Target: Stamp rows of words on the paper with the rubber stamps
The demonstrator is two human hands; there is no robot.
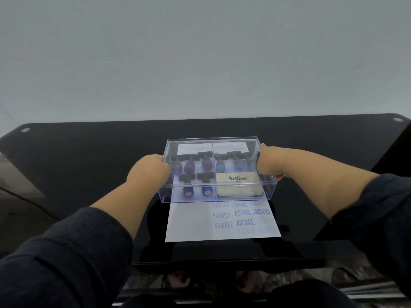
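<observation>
A clear plastic box (213, 143) stands on the far end of a white paper (191, 223). Inside lie several rubber stamps (189, 166) with purple or blue handles and a gold Artline ink pad (239, 184). My left hand (149, 170) grips the box's left side, and my right hand (266, 161) grips its right side. Blue rows reading SAMPLE, AIR MAIL and AMENDED (241, 214) mark the right half of the paper. The fingers of both hands are mostly hidden behind the box walls.
The paper lies on a glossy black glass table (89, 156) that backs onto a plain pale wall. Metal fittings sit at the table's far corners (25, 130). The table's near edge runs just below the paper.
</observation>
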